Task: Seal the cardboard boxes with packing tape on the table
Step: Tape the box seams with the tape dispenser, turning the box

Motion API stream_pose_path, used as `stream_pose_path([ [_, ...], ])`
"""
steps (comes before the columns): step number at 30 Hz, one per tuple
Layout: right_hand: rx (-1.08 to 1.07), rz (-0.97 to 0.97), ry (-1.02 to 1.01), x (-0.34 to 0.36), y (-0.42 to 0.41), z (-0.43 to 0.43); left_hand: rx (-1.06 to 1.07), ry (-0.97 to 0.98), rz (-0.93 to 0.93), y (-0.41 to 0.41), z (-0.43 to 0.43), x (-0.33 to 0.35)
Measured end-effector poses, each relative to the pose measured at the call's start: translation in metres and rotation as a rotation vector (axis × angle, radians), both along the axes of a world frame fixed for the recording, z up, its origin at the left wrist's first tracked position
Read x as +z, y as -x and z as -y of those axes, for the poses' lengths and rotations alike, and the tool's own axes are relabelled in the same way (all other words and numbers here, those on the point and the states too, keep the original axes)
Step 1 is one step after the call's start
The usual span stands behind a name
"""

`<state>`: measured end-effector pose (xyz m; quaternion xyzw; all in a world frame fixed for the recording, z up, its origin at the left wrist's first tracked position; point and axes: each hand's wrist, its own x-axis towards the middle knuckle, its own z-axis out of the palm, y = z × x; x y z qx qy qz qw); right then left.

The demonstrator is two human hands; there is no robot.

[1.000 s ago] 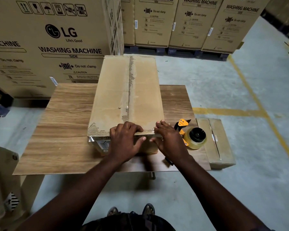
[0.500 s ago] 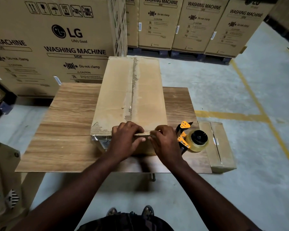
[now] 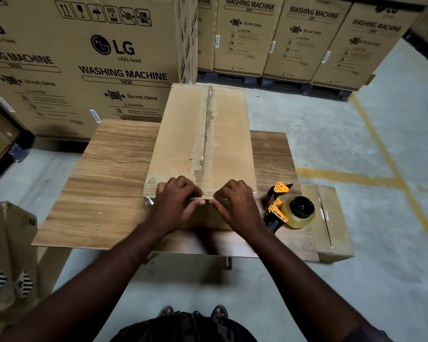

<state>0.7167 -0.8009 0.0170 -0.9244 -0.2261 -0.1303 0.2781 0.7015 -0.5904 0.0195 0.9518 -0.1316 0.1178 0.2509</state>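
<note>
Fingers (image 3: pixel 183 184) of left hand (image 3: pixel 176 202) and right hand (image 3: pixel 237 204) clamped on cardboard box (image 3: pixel 183 134) near edge, front face hidden

Wood-grain worktop (image 3: pixel 104 188), rectangular, standing on a grey concrete floor (image 3: pixel 331 134) with yellow painted lines. A long cardboard box (image 3: pixel 183 134) lies flat on it, lengthwise away from the viewer. Its far end overhangs the back edge and its near end sits a little back from the front edge. Clear tape runs along the box's centre seam, and a bit of tape is crumpled at the near left corner. A yellow-and-black tape dispenser (image 3: pixel 289 208) lies on its side just right of the box, near the front right corner. A smaller cardboard box (image 3: pixel 336 225) sits at the right end; can't tell if it's on the worktop or just beside it. The left half is bare wood.
</note>
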Motion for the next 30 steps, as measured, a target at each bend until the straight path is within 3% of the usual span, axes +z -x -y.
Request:
stream_pose_path([
  [17, -0.023, -0.096, 0.031, -0.006, 0.003, -0.028, 0.029, -0.062, -0.049, 0.011, -0.061, -0.004],
  [25, -0.023, -0.052, 0.105, 0.011, 0.003, -0.07, 0.069, -0.019, -0.008, 0.006, -0.061, -0.001],
  [30, -0.051, -0.082, 0.122, -0.003, 0.006, -0.061, 0.107, 0.038, -0.073, 0.014, -0.076, -0.004],
])
